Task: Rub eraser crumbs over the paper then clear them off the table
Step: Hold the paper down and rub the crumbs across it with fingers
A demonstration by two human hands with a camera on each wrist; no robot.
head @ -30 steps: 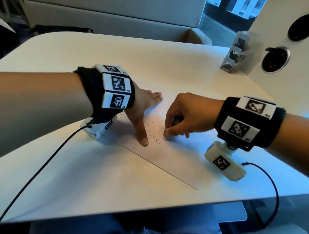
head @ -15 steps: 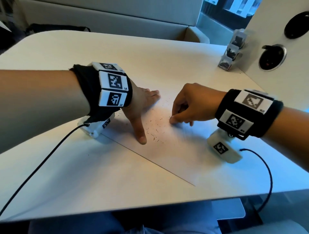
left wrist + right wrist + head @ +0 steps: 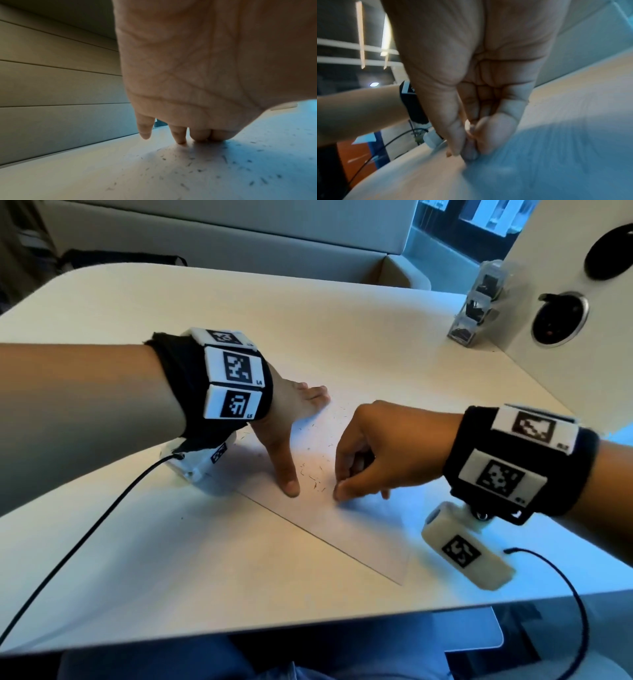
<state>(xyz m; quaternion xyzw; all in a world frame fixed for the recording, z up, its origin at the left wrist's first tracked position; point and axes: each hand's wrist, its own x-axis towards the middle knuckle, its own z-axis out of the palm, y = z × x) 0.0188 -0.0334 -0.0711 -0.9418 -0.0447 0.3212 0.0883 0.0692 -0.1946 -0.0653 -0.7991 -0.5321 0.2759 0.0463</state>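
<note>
A left hand (image 3: 291, 419) lies flat, fingers spread, on the paper (image 3: 359, 529); the right hand (image 3: 380, 453), fingers curled, perhaps pinching something, rubs eraser crumbs (image 3: 313, 474).

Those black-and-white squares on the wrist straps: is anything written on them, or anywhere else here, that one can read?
"L4": upper marker tile on the left wrist band.
"L5": lower marker tile on that band.
Corner labels on the right wrist band tiles: too blurred to read.
The paper: no writing, only eraser crumbs.
</note>
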